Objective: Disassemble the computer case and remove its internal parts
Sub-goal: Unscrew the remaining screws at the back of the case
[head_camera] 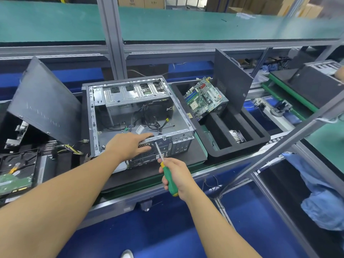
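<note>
Gripping screwdriver (166, 173), right hand (179, 176), tip up-left at case (119, 98) (perhaps touching), left hand (128, 144) flat

Two hands show, the left hand (128, 145) and the right hand (177, 175). There is one screwdriver (168, 176). Cases number two: the open case (137, 112) at the middle and a second case (316, 81) far right. Two dark panels lean upright, the left panel (44, 103) and the right panel (230, 81). There is one motherboard (203, 96), one heatsink (237, 135), one foam tray (240, 148) and one blue cloth (322, 200). The cardboard boxes (141, 1) at the back are too blurred to count.
</note>
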`<action>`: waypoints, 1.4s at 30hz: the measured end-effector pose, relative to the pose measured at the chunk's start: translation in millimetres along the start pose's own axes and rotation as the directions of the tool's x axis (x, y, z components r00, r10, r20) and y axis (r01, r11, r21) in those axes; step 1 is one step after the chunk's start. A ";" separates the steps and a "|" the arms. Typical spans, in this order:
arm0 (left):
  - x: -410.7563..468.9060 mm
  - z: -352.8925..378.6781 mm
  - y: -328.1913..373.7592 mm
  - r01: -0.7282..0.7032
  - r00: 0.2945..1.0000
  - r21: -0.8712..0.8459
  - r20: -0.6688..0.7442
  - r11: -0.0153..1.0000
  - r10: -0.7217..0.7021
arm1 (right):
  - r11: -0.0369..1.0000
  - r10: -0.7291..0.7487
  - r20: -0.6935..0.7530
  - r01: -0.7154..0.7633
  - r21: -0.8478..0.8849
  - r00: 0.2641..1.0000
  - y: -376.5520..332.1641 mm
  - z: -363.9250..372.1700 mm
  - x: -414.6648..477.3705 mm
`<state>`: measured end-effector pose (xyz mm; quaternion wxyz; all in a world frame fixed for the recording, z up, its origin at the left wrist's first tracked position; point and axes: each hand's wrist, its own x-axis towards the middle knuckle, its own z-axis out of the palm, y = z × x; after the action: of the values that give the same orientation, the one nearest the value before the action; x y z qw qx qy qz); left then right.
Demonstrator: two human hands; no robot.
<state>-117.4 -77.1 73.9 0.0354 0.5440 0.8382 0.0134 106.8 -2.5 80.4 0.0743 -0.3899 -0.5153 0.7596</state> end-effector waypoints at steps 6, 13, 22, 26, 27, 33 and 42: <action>0.2 1.5 -1.0 -0.010 1.000 0.017 -0.013 1.000 0.010 | 0.977 0.063 -0.048 -0.072 -0.202 0.997 -9.0 3.4 5.1; -0.6 1.6 -1.3 -0.016 1.000 0.039 -0.015 0.999 0.016 | 0.957 0.265 0.327 -0.290 0.029 0.907 -13.9 -4.5 3.8; -0.5 -2.1 3.0 0.006 1.000 0.079 0.019 0.997 -0.008 | 0.997 0.072 0.183 -0.065 -0.044 0.981 -0.8 -9.2 1.8; -0.2 -2.5 3.7 0.009 1.000 0.099 0.020 0.995 -0.011 | 0.994 0.045 0.116 -0.033 -0.100 0.992 -1.3 -7.3 -0.6; -0.3 -2.4 3.8 0.009 1.000 0.102 0.018 0.995 -0.011 | 0.991 0.035 0.094 -0.022 -0.135 0.995 -2.5 -7.2 -1.5; -1.1 -2.8 3.4 0.009 1.000 0.083 -0.015 0.996 -0.008 | 0.630 -0.239 -0.118 0.061 -0.774 0.964 -7.0 3.5 -7.5; 0.6 0.5 -0.1 -0.001 1.000 0.053 -0.008 0.999 0.002 | 0.962 0.035 -0.007 -0.035 -0.271 0.999 -14.1 -5.6 -6.1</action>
<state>-117.7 -76.6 73.4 0.0174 0.5453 0.8380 -0.0067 110.6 4.9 94.5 0.0073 -0.4061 -0.6073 0.6828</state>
